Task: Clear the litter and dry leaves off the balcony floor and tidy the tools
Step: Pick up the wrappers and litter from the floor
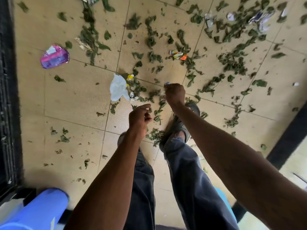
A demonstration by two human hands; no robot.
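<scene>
Dry green leaves [232, 61] lie scattered across the beige tiled balcony floor [69, 100]. Litter lies among them: a pink and purple wrapper [54, 57], a crumpled white plastic bag [118, 87], an orange and green wrapper [178, 55] and white paper scraps [260, 19] at the far right. My right hand [174, 92] is curled, and a small blue and white scrap peeks from its fingertips. My left hand [139, 116] hovers lower with its fingers loosely curled; I cannot tell whether it holds anything.
My legs in dark trousers and grey sandals [181, 125] stand on the leaves. A black railing [8, 97] runs down the left side. A blue plastic object [41, 211] sits at the bottom left. A black threshold [289, 135] borders the right.
</scene>
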